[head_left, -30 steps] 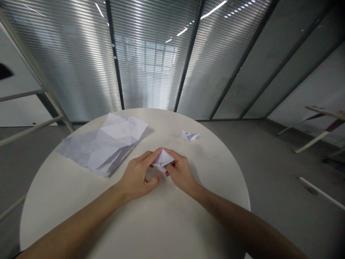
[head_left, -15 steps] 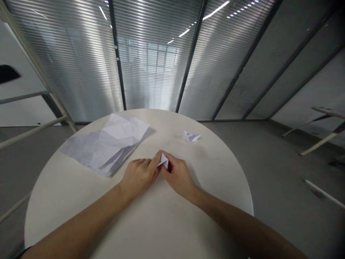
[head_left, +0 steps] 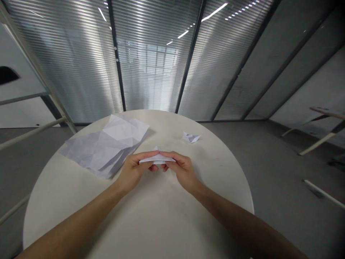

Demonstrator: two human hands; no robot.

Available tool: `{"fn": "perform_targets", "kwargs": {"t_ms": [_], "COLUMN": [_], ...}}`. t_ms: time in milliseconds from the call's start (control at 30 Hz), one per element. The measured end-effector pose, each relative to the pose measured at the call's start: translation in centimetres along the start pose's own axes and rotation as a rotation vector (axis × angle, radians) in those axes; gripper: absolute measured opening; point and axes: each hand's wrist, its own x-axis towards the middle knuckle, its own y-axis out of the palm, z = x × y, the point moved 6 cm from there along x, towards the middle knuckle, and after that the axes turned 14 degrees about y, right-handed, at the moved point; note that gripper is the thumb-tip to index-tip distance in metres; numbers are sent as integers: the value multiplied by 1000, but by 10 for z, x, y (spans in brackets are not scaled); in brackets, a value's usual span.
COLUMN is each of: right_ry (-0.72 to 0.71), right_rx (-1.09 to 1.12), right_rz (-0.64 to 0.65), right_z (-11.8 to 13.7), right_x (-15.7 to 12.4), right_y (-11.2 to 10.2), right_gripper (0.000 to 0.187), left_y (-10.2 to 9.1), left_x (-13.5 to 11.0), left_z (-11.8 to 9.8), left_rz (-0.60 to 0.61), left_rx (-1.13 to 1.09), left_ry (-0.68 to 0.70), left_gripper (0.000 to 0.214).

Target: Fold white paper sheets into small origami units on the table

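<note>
Between my hands, above the middle of the round table, is a folded white paper boat (head_left: pixel 157 158), stretched wide from side to side with a small peak at its far side. My left hand (head_left: pixel 133 169) pinches its left end, thumb on the near side and index finger along the top. My right hand (head_left: pixel 184 169) grips the right end the same way. Both hands' lower fingers curl underneath and are partly hidden. Beyond my right hand, a smaller finished-looking paper boat (head_left: pixel 191 137) sits on the table, touched by neither hand.
Several creased white paper sheets (head_left: pixel 107 144) lie in a loose stack at the table's left. The white round table (head_left: pixel 161 223) stands before a glass wall with blinds (head_left: pixel 151 72). A pale metal frame (head_left: pixel 35 129) is at the left, table legs (head_left: pixel 318 142) at the right.
The folded paper has gone from a small, compact, pointed shape to a wide, flat-edged one. My hands have moved apart to its two ends. The other boat and the sheets stay put.
</note>
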Motion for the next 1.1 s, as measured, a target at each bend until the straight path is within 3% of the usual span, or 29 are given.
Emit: {"fn": "perform_targets", "kwargs": {"t_ms": [200, 300, 400, 667, 833, 1100], "right_ry": [49, 72, 45, -44, -40, 9], "right_rx": [42, 92, 98, 6, 10, -8], "right_rz": [-37, -60, -54, -24, -53, -39], "right_z": [1, -5, -5, 4, 4, 3], "right_x": [4, 5, 4, -1, 2, 2], "right_y": [-3, -2, -1, -4, -8, -11], "right_gripper": [15, 21, 27, 13, 13, 21], "left_y": [-5, -4, -1, 8, 10, 13], "left_x": [-1, 0, 0, -5, -6, -5], "left_z": [3, 5, 5, -5, -7, -15], "left_rz": [-37, -71, -94, 42, 42, 139], "left_rx": [95, 149, 62, 92, 75, 196], "left_ry": [-29, -31, -27, 55, 133, 132], "left_gripper": [20, 17, 29, 29, 29, 14]}}
